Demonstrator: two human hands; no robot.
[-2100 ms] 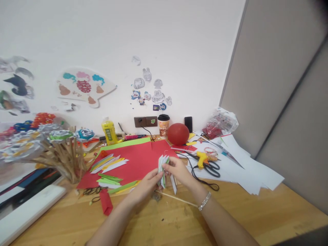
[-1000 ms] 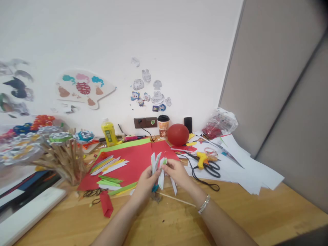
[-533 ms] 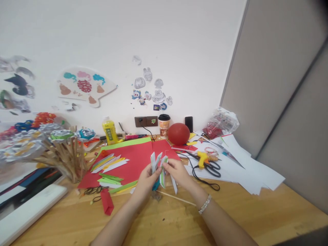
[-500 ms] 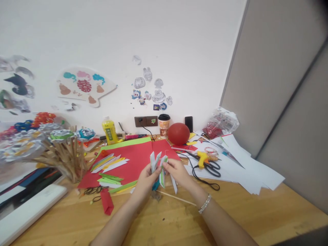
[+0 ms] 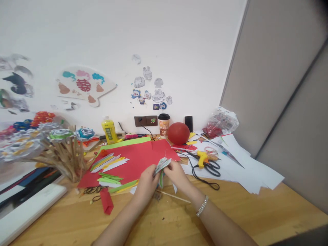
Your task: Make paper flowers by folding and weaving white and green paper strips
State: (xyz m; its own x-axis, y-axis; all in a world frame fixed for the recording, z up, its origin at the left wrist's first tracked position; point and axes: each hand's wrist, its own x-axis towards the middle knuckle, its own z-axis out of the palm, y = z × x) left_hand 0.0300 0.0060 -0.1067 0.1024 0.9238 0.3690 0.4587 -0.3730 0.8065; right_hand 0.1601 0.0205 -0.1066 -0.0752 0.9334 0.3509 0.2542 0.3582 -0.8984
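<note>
Folded white and green paper strips (image 5: pixel 162 164) are bunched between my two hands, just over the front of the red paper (image 5: pixel 138 153). My left hand (image 5: pixel 148 180) is closed around the left side of the bunch. On the other side my right hand (image 5: pixel 177 175) pinches it, with a bracelet (image 5: pixel 202 205) on that wrist. Green-edged ends hang below the fingers, and the fingertips are partly hidden. Beneath the hands a thin wooden stick (image 5: pixel 175 196) lies on the table.
Cut paper strips (image 5: pixel 110 163) and a folded red paper piece (image 5: pixel 106 201) lie leftward. Paper flowers on stems (image 5: pixel 71 160) stand far left. A yellow glue gun (image 5: pixel 202 159), black-handled scissors (image 5: pixel 212 168), white sheets (image 5: pixel 256 171) and a red balloon (image 5: pixel 178 133) are rightward.
The strips, spread apart in separate upright fans before, are now gathered into one bunch tilted to the right. Both hands have turned inward around it.
</note>
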